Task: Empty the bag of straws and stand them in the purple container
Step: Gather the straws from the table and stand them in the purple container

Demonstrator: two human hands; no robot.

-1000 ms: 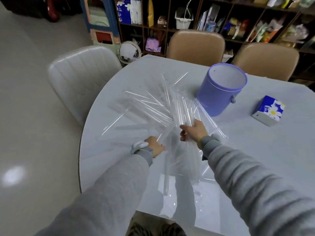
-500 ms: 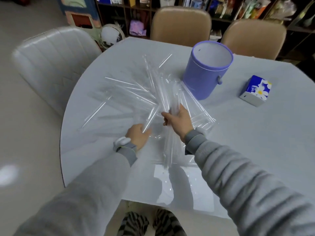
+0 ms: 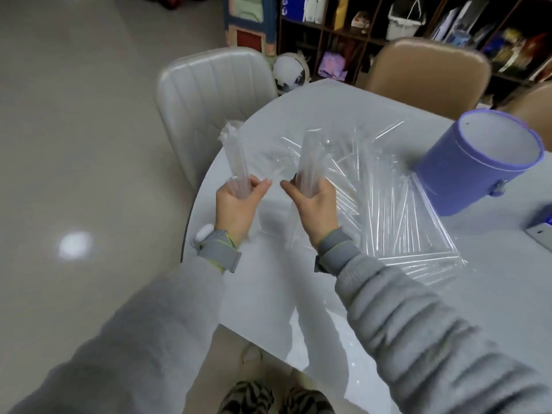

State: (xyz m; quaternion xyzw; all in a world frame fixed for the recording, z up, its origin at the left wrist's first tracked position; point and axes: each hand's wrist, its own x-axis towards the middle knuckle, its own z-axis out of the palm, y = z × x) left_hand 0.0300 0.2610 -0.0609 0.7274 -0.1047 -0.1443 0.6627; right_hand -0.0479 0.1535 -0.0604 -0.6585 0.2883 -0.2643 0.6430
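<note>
With straws gathered, the left hand (image 3: 237, 201) and right hand (image 3: 313, 203) are each gripping an upright bundle of straws (image 3: 310, 158), which next needs carrying right into the purple container (image 3: 472, 174) on the table (image 3: 298, 109).

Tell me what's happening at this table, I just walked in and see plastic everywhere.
A person is sorting clear straws. The left hand grips one small bunch upright, the right hand grips another. Many more straws lie scattered on the white table. The purple container stands upright to the right; no straws show in it.
</note>
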